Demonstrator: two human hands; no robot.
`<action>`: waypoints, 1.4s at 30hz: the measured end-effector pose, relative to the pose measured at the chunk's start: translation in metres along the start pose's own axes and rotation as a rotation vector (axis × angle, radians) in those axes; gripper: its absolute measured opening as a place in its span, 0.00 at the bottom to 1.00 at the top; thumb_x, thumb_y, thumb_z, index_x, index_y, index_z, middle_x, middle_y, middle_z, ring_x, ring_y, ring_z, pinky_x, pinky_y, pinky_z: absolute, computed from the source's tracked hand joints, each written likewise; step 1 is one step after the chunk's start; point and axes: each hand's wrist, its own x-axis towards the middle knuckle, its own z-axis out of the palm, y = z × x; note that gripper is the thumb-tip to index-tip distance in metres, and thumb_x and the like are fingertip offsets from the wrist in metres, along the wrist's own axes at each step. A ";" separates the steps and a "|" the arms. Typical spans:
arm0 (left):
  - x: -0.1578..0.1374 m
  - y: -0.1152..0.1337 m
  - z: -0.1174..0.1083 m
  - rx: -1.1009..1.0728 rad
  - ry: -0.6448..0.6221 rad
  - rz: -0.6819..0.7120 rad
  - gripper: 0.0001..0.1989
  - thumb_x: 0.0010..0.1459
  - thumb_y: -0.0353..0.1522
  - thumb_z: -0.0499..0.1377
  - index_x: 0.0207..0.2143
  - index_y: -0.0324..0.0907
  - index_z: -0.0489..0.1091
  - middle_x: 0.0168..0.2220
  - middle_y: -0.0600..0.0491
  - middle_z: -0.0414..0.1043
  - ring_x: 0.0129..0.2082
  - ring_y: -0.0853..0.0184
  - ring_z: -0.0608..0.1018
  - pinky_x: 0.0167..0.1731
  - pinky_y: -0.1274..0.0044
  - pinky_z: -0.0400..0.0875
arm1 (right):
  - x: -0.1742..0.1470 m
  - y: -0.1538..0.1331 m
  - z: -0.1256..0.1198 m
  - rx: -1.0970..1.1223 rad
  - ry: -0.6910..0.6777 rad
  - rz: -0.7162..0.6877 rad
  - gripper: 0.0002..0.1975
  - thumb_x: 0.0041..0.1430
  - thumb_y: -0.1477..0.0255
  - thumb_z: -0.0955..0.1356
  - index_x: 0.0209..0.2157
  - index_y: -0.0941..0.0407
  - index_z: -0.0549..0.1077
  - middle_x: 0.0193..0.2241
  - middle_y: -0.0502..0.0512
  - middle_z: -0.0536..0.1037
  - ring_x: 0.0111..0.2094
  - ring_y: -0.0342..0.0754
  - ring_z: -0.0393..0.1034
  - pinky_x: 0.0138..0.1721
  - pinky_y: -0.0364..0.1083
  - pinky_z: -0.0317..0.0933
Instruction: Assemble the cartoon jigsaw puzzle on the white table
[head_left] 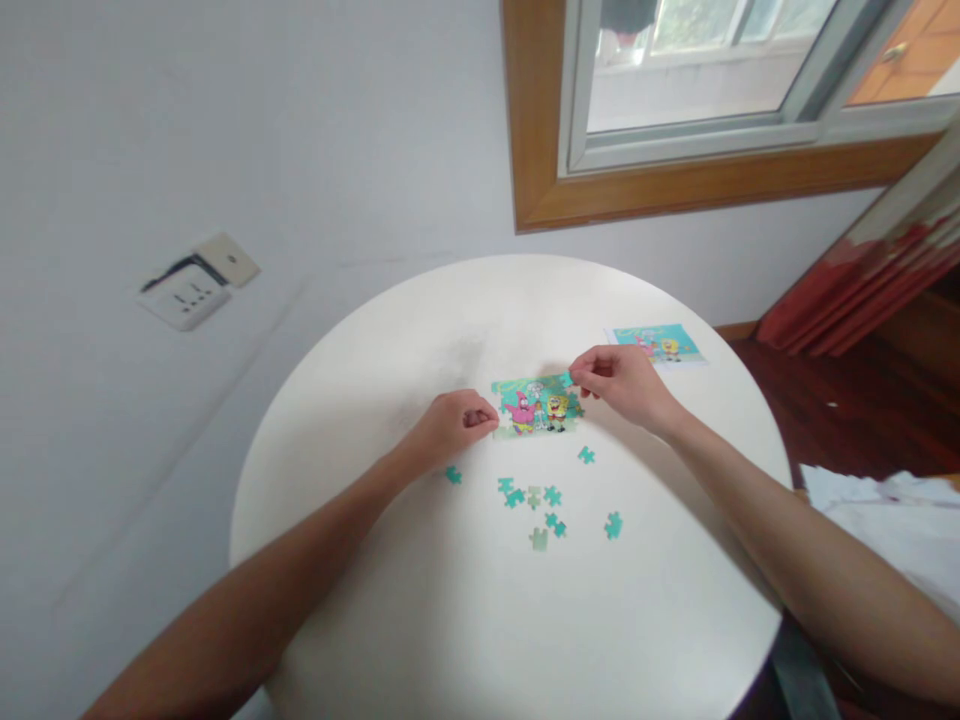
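A partly joined jigsaw puzzle [536, 408], with a pink starfish and a yellow sponge character on teal, lies on the white round table [420, 610]. My left hand [459, 425] is closed in a pinch, its fingertips at the puzzle's lower left edge; whether a piece is between them I cannot make out. At the upper right corner, my right hand [619, 382] pinches a teal puzzle piece [568, 379]. Several loose pieces lie nearer to me, among them a teal one [613, 525], a pale green one [538, 539] and another teal one [454, 475] below my left hand.
A printed reference picture [671, 343] of the same scene lies beyond my right hand. The table's far side stands near a wall with a socket [186, 295] and a wood-framed window [536, 195]. White sheets [885, 510] and a red curtain [855, 280] are at the right.
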 end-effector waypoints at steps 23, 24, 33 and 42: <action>0.000 0.003 -0.002 0.023 0.016 -0.018 0.11 0.58 0.35 0.57 0.33 0.40 0.77 0.30 0.53 0.76 0.27 0.69 0.74 0.28 0.80 0.67 | -0.061 -0.020 0.074 -0.166 -0.763 -0.363 0.05 0.59 0.76 0.68 0.31 0.58 0.78 0.29 0.52 0.79 0.29 0.42 0.69 0.32 0.41 0.59; 0.000 0.003 -0.002 0.023 0.015 -0.021 0.11 0.58 0.35 0.57 0.33 0.40 0.77 0.30 0.53 0.76 0.27 0.69 0.74 0.28 0.80 0.67 | -0.060 -0.022 0.071 -0.186 -0.768 -0.397 0.06 0.60 0.76 0.68 0.32 0.58 0.78 0.30 0.53 0.79 0.31 0.43 0.70 0.34 0.41 0.59; 0.001 0.002 -0.003 0.034 0.013 -0.009 0.11 0.59 0.35 0.56 0.33 0.39 0.77 0.31 0.52 0.76 0.28 0.70 0.73 0.28 0.80 0.67 | -0.051 -0.039 0.026 -0.435 -0.926 -0.481 0.05 0.59 0.79 0.69 0.36 0.56 0.77 0.36 0.54 0.75 0.36 0.44 0.69 0.36 0.43 0.57; 0.001 0.005 -0.004 0.041 0.006 -0.022 0.11 0.58 0.35 0.56 0.34 0.40 0.77 0.31 0.52 0.76 0.28 0.70 0.73 0.28 0.80 0.66 | -0.055 -0.036 0.033 -0.533 -0.981 -0.552 0.09 0.55 0.83 0.70 0.34 0.56 0.76 0.35 0.53 0.72 0.39 0.46 0.65 0.38 0.44 0.57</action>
